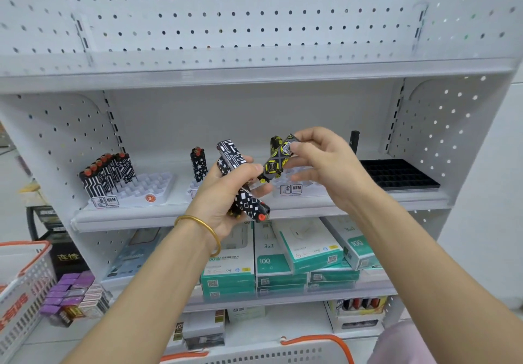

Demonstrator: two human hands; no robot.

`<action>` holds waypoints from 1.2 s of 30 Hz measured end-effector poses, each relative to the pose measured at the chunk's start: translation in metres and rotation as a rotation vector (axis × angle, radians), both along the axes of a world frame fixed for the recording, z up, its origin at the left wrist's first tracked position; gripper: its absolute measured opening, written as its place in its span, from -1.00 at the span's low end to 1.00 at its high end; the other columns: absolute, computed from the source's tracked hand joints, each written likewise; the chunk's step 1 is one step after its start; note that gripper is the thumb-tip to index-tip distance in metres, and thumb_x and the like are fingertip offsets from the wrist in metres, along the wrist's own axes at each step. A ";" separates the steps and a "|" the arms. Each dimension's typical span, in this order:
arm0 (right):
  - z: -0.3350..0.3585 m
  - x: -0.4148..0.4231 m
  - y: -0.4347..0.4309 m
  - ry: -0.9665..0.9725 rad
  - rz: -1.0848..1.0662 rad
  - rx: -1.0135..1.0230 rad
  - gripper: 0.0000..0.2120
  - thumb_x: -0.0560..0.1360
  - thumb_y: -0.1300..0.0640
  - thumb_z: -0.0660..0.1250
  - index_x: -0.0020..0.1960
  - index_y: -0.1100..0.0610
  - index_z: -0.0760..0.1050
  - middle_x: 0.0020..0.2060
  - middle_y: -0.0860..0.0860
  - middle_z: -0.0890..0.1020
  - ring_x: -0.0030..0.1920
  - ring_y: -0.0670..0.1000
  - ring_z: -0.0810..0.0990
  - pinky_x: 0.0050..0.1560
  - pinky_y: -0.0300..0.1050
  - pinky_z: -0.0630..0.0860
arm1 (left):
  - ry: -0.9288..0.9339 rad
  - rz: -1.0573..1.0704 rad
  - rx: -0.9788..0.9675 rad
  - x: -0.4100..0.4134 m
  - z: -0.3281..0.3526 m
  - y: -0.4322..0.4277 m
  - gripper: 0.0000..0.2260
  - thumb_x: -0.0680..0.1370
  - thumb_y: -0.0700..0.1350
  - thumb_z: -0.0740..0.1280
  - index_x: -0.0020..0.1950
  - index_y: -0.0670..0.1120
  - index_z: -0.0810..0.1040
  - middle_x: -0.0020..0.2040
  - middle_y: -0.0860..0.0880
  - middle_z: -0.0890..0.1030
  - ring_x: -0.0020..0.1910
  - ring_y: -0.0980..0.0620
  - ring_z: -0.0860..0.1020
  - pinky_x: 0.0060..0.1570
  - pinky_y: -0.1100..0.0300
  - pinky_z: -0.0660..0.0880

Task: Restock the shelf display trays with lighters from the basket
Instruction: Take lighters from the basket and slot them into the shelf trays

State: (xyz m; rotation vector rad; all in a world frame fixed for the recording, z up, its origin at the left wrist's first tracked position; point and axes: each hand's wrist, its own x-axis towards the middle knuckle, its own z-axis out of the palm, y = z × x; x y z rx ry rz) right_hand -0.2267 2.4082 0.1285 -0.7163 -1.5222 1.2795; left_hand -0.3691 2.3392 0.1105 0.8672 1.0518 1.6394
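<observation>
My left hand (226, 193) grips a bunch of black-and-white patterned lighters (243, 185) in front of the middle shelf. My right hand (325, 159) pinches a black-and-yellow lighter (278, 157) by its upper end, just right of the bunch. On the shelf stand three white display trays: the left tray (150, 186) with several black-and-white lighters (107, 172), the middle tray (194, 188) with star-patterned lighters (199, 165), and a third tray (300, 185) partly hidden behind my hands. The basket's white rim with an orange handle (314, 346) shows at the bottom edge.
A black tray (399, 175) with bare slots lies at the shelf's right, a black lighter (354, 140) upright behind it. Green and white boxes (283, 261) fill the shelf below. A second white basket (22, 287) stands at left beside purple boxes (70, 290).
</observation>
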 end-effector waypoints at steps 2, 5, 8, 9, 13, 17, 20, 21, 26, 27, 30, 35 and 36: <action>-0.004 0.001 -0.002 0.033 0.057 0.016 -0.89 0.51 0.33 0.27 -0.09 0.15 0.44 -0.36 -0.06 0.61 -0.38 -0.06 0.59 -0.45 -0.23 0.50 | -0.019 0.009 -0.006 -0.003 0.001 0.002 -0.86 0.48 -0.23 0.36 -0.02 -0.05 0.48 -0.47 0.08 0.57 -0.37 0.05 0.64 -0.13 0.13 0.57; -0.011 0.001 -0.005 0.118 0.212 -0.065 -0.88 0.51 0.40 0.22 -0.07 0.22 0.43 -0.17 0.15 0.60 -0.26 0.07 0.66 -0.26 -0.15 0.63 | -0.031 0.023 0.003 -0.005 0.003 0.004 -0.85 0.49 -0.22 0.36 0.01 -0.05 0.47 -0.47 0.09 0.58 -0.31 0.01 0.66 -0.44 0.22 0.53; -0.017 0.000 -0.006 0.158 0.249 -0.100 -0.93 0.52 0.32 0.23 -0.13 0.22 0.43 -0.05 0.21 0.61 -0.12 0.18 0.65 -0.04 -0.03 0.62 | 0.008 0.034 0.001 -0.004 0.005 0.004 -0.84 0.50 -0.21 0.36 0.01 -0.01 0.46 -0.46 0.12 0.59 -0.29 0.03 0.67 -0.44 0.23 0.47; -0.018 0.000 -0.005 0.146 0.230 -0.078 -0.94 0.52 0.30 0.25 -0.13 0.21 0.43 -0.04 0.20 0.62 -0.12 0.17 0.65 -0.04 -0.03 0.62 | 0.012 0.037 -0.001 -0.003 0.005 0.005 -0.83 0.49 -0.21 0.36 0.01 -0.01 0.47 -0.45 0.12 0.60 -0.27 0.03 0.67 -0.41 0.23 0.47; -0.024 -0.001 -0.001 0.081 0.172 0.002 -0.75 0.44 0.46 0.29 -0.02 0.16 0.42 -0.01 0.11 0.59 -0.13 0.16 0.61 -0.07 -0.03 0.61 | 0.018 0.049 0.010 -0.002 0.004 0.008 -0.82 0.48 -0.21 0.37 0.01 0.01 0.47 -0.40 0.11 0.63 -0.17 0.00 0.68 -0.40 0.23 0.44; -0.024 0.000 0.002 -0.016 0.121 0.024 -0.49 0.38 0.53 0.30 0.16 0.04 0.43 0.10 0.14 0.57 -0.13 0.13 0.60 0.01 0.07 0.56 | 0.029 0.052 0.040 0.000 0.006 0.011 -0.83 0.48 -0.20 0.37 0.00 0.01 0.48 -0.42 0.13 0.62 -0.12 -0.03 0.68 -0.13 0.13 0.46; -0.025 0.001 0.004 -0.032 0.152 0.004 -0.43 0.37 0.56 0.27 0.23 0.06 0.41 0.08 0.26 0.58 -0.13 0.15 0.57 -0.07 -0.05 0.56 | 0.027 0.048 0.040 0.003 0.007 0.013 -0.82 0.48 -0.21 0.37 0.02 -0.02 0.48 -0.43 0.13 0.61 -0.14 -0.05 0.67 -0.14 0.15 0.49; -0.025 0.001 0.006 -0.049 0.152 0.004 -0.42 0.37 0.56 0.26 0.26 0.09 0.41 0.07 0.28 0.58 -0.14 0.15 0.57 -0.11 -0.09 0.56 | 0.028 0.049 0.035 0.003 0.007 0.014 -0.82 0.48 -0.21 0.38 0.03 -0.02 0.48 -0.43 0.12 0.61 -0.14 -0.05 0.67 -0.19 0.17 0.50; -0.011 0.002 0.021 -0.056 0.039 0.033 -0.66 0.43 0.49 0.27 0.12 0.19 0.50 -0.09 0.14 0.58 -0.22 0.03 0.56 -0.21 -0.26 0.56 | 0.043 0.055 0.008 0.000 0.005 0.019 -0.80 0.47 -0.20 0.40 0.03 -0.02 0.49 -0.24 0.04 0.57 -0.21 0.00 0.68 -0.22 0.16 0.48; -0.008 0.002 0.026 -0.076 -0.005 0.054 -0.73 0.45 0.45 0.29 0.05 0.16 0.50 -0.16 0.07 0.58 -0.22 -0.01 0.56 -0.21 -0.29 0.54 | 0.049 0.054 0.007 -0.001 0.004 0.019 -0.80 0.47 -0.20 0.40 0.03 -0.02 0.48 -0.23 0.04 0.57 -0.23 0.01 0.67 -0.17 0.14 0.48; -0.004 0.001 0.040 -0.203 -0.100 0.124 -0.79 0.46 0.35 0.34 -0.03 0.08 0.44 -0.22 -0.03 0.54 -0.23 -0.08 0.52 -0.19 -0.24 0.50 | 0.069 0.055 -0.001 -0.002 0.002 0.021 -0.79 0.46 -0.18 0.40 0.05 -0.01 0.48 -0.22 0.04 0.58 -0.21 0.02 0.68 -0.07 0.08 0.44; -0.010 -0.008 0.051 -0.335 -0.146 0.266 -0.69 0.44 0.38 0.32 0.11 0.12 0.40 -0.18 0.07 0.50 -0.22 0.02 0.48 -0.17 -0.11 0.47 | 0.080 0.054 -0.015 -0.003 0.000 0.023 -0.76 0.46 -0.18 0.40 0.08 -0.02 0.47 -0.22 0.04 0.57 -0.14 -0.01 0.68 0.02 0.04 0.44; -0.012 -0.009 0.052 -0.351 -0.156 0.303 -0.67 0.44 0.38 0.32 0.14 0.12 0.40 -0.19 0.05 0.49 -0.22 0.02 0.48 -0.16 -0.10 0.47 | 0.082 0.055 -0.016 -0.003 0.000 0.023 -0.75 0.46 -0.19 0.40 0.10 -0.02 0.47 -0.23 0.04 0.57 -0.12 -0.01 0.68 0.04 0.04 0.46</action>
